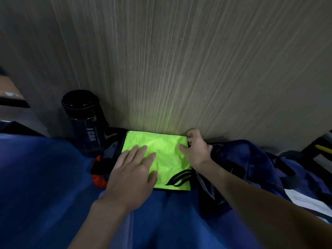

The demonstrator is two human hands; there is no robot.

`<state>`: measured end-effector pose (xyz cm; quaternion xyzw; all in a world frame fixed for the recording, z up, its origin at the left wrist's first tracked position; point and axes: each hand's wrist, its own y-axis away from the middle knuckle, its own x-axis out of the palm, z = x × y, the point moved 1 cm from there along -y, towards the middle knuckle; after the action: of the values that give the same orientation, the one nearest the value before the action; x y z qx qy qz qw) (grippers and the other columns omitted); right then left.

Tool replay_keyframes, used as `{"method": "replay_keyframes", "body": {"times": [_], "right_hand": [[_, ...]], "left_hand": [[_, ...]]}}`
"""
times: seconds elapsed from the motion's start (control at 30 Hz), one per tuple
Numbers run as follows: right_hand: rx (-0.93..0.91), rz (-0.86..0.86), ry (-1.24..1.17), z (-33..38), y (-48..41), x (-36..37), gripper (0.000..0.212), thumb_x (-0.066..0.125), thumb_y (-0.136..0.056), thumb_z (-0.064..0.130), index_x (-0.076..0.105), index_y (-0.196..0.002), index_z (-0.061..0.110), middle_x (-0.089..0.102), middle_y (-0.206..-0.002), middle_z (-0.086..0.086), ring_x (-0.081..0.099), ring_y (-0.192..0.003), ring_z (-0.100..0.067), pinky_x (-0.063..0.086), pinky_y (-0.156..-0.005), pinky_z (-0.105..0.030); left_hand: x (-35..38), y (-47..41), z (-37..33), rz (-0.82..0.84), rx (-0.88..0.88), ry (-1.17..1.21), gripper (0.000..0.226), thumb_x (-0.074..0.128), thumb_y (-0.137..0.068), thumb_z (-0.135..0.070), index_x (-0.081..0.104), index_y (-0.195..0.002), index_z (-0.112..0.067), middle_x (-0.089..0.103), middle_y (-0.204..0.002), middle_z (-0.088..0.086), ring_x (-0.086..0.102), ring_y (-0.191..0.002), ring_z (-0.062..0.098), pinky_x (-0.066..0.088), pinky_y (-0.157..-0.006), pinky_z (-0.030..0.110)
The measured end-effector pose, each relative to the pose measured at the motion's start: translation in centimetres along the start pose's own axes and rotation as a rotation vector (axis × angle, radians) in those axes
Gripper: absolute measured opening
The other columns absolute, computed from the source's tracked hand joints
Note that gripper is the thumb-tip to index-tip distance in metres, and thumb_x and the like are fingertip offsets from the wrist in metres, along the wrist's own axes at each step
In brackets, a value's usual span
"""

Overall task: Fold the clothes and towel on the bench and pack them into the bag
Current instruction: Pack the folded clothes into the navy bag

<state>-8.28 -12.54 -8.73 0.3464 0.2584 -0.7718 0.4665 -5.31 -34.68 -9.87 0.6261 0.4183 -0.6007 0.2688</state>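
Bench (45, 177): one neon garment (167, 151), one bottle (86, 123), left hand (133, 173), right hand (196, 150).

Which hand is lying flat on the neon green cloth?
The left hand: its straight fingers press down on the folded neon green garment, while the right hand curls round the garment's far right corner.

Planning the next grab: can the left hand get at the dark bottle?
Probably yes: the left hand lies flat on the green garment, holding nothing, and the bottle stands beside it, unobstructed.
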Motion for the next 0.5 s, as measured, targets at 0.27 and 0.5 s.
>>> {"method": "replay_keyframes", "body": {"times": [0.27, 0.5], "right_hand": [[-0.047, -0.012, 0.002, 1.4, 0.1, 0.0, 0.011, 0.069, -0.081, 0.021, 0.067, -0.092, 0.017, 0.069, -0.084, -0.008, 0.064, -0.089, -0.029, 0.046, -0.093, -0.040], [-0.219, 0.098, -0.048, 1.9, 0.5, -1.1, 0.017, 0.058, -0.095, 0.023, 0.045, -0.090, 0.014, 0.057, -0.079, -0.010, 0.058, -0.081, -0.029, 0.050, -0.077, -0.046]], "left_hand": [[0.1, 0.0, 0.1, -0.031, 0.013, 0.019, 0.058, 0.031, -0.092, -0.050, 0.059, -0.136, -0.024, 0.052, -0.147, 0.007, 0.042, -0.141, 0.026, 0.015, -0.114, 0.037], [-0.2, 0.1, 0.1, -0.037, 0.008, 0.093, 0.072, 0.013, -0.090, -0.056, 0.040, -0.150, -0.027, 0.028, -0.161, 0.003, 0.014, -0.152, 0.019, -0.002, -0.119, 0.034]]}}
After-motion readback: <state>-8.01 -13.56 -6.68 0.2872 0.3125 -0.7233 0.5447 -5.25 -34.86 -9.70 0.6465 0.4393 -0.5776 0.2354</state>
